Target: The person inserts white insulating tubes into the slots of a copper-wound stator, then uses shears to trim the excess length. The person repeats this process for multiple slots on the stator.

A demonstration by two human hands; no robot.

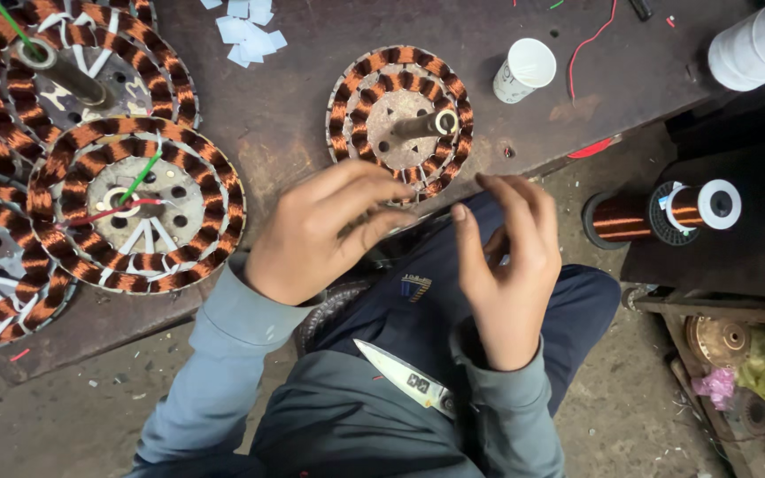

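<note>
item: small wound coil disc [400, 119], copper windings filling its ring, metal shaft upright; lies on the tabletop [294, 97] near its front edge, just beyond both hands. winding looks complete; any fine wire or tie between the fingers is too thin to tell. left hand [320, 232]: fingers curled, tips pinched together, touching the disc's near rim. right hand [511, 265]: loosely open, fingers bent, palm turned inward. nearby: larger wound discs [135, 204], paper cup [524, 69], copper wire spool [661, 212].

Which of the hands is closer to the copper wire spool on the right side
The right. The right hand is over the lap, a short gap left of the copper wire spool. The left hand sits farther left, at the table edge below the wound stator.
</note>
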